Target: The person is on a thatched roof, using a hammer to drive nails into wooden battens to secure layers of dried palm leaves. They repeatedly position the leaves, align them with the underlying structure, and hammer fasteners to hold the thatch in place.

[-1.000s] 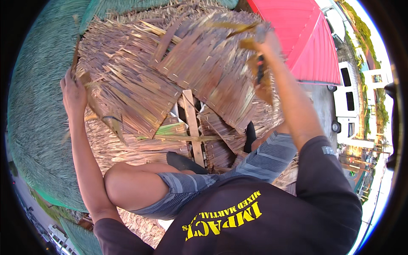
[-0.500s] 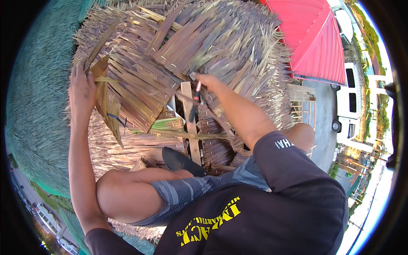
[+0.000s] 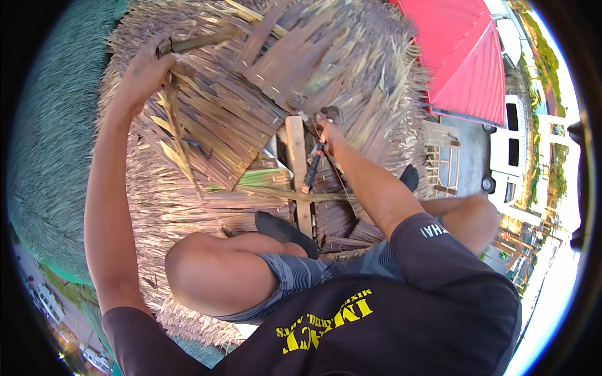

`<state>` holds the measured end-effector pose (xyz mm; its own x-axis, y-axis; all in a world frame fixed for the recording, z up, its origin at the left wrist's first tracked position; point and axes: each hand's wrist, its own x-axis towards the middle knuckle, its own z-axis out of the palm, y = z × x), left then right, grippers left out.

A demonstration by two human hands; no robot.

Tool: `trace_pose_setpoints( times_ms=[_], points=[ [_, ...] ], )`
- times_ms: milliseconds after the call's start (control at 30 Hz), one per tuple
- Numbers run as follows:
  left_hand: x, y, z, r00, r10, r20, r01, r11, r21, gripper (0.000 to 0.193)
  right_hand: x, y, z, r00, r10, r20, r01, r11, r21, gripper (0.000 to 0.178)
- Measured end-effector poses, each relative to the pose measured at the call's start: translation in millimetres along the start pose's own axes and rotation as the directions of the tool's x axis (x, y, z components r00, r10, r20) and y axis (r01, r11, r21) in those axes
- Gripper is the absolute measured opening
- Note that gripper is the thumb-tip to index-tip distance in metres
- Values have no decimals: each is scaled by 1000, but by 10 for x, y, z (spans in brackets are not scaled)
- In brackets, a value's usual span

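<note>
My left hand (image 3: 145, 72), raised at the upper left, is closed around a torn bunch of dried palm leaf (image 3: 175, 122); its strips hang down and one end points right. My right hand (image 3: 330, 128) grips a hammer (image 3: 311, 169) close to its dark head, the black and red handle pointing down toward me. Below both hands lies a stitched palm-thatch panel (image 3: 219, 135), overlapping other thatch. A wooden batten (image 3: 296, 147) shows in a gap beside the hammer. Green leaf strips (image 3: 260, 178) lie left of the batten.
I sit on the thatched roof (image 3: 169, 219), a dark shoe (image 3: 285, 233) close to the gap. Another roof with greyish thatch (image 3: 50, 144) slopes away at left. A red roof (image 3: 454, 56) and a white van (image 3: 511, 144) on the ground are beyond the right edge.
My left hand has moved up, lifting the palm leaf bunch and turning it. My right hand has shifted right with the hammer. The whole view has shifted slightly.
</note>
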<state>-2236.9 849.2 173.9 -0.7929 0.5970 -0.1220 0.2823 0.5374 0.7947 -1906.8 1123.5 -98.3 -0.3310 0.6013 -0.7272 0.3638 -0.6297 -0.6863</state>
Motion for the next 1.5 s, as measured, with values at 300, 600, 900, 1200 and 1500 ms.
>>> trace_pose_setpoints(
  times_ms=[300, 600, 900, 1200, 1500],
  points=[
    [-463, -207, 887, 950, -198, 243, 266, 919, -291, 41, -243, -228, 161, 990, -140, 30, 143, 963, -230, 18],
    [-645, -223, 346, 931, -293, -217, 155, 856, -493, 45, -1805, -1102, 1959, 312, -596, 740, 884, 468, 5, 31],
    [-3264, -90, -849, 443, -571, -691, 47, 785, -618, 35, -3354, -586, 3628, -159, -117, 980, 976, 128, 174, 28],
    [-6645, 1622, 1979, 0, -835, 550, 944, -181, -275, 53, -5443, -34, 3022, -640, 256, 724, 646, 689, 328, 20],
    [-6665, 520, 4022, -278, -960, 25, 843, -256, -473, 39, -5539, 165, 2599, -828, 258, 498, 506, 727, 464, 15]
  ],
)
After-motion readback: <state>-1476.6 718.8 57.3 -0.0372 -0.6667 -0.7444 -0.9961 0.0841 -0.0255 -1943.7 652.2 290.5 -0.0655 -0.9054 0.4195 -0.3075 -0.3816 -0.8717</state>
